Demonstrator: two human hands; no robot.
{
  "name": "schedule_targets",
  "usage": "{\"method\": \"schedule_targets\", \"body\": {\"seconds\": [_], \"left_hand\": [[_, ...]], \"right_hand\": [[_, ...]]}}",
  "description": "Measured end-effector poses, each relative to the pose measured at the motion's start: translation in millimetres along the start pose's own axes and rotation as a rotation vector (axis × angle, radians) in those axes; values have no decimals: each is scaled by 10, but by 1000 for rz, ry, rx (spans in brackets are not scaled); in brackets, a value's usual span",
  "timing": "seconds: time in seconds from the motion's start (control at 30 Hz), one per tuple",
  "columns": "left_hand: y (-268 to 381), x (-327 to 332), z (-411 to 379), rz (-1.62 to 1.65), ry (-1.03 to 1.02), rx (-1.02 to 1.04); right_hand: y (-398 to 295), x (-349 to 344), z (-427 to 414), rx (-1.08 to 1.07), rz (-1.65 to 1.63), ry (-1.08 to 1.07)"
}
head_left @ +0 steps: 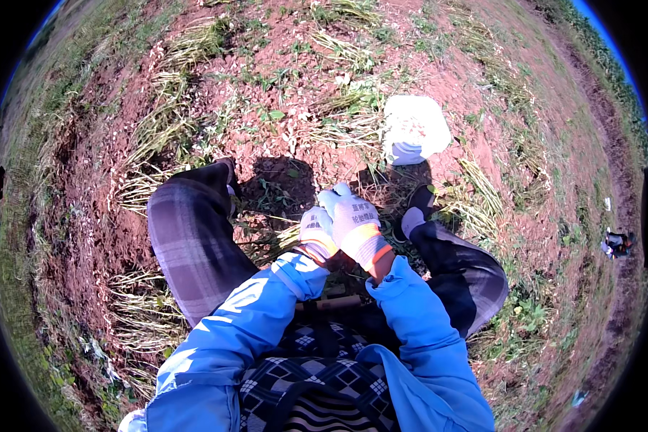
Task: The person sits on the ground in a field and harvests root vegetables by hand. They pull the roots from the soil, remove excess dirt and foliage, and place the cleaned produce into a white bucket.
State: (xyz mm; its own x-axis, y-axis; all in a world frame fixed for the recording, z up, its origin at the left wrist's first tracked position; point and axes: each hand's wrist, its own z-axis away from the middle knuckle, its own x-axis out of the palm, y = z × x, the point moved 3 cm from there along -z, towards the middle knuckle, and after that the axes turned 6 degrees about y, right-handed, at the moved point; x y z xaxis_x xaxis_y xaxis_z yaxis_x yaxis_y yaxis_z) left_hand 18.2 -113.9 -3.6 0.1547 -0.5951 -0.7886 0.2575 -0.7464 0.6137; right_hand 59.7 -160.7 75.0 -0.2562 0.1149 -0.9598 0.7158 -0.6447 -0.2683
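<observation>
Both my hands wear light knitted work gloves with orange-banded cuffs and meet between my bent knees. My left hand (317, 231) lies against my right hand (355, 213), fingers bent inward; whatever may be between them is hidden. Just left of the gloves, cut or pulled plant stems (287, 237) lie on the ground, close to my left hand. Beyond my right hand stands a white plastic bucket (407, 154) holding small pale pieces that look like peanut pods.
Bundles of uprooted plants (146, 310) lie in rows on reddish soil (270, 48) to both sides and ahead. My legs frame the hands. Far right, a dark and white object (618, 244) sits beside a dirt track (623, 302). Green growth borders the field.
</observation>
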Motion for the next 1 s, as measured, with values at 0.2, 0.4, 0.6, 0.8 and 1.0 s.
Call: {"method": "schedule_targets", "body": {"seconds": [0.2,0.4,0.6,0.8,1.0], "left_hand": [[4,4,-28,105,23,-98],[-65,54,-11,454,-17,-116],[-130,194,-60,641,-99,-122],[-247,445,-57,841,-162,-59],[-289,547,-40,1339,-247,-147]], "right_hand": [[191,208,-52,43,-460,221],[414,301,4,335,-1477,151],[449,166,91,403,-1665,84],[536,121,144,526,-1705,-96],[684,-147,62,443,-1988,-133]]}}
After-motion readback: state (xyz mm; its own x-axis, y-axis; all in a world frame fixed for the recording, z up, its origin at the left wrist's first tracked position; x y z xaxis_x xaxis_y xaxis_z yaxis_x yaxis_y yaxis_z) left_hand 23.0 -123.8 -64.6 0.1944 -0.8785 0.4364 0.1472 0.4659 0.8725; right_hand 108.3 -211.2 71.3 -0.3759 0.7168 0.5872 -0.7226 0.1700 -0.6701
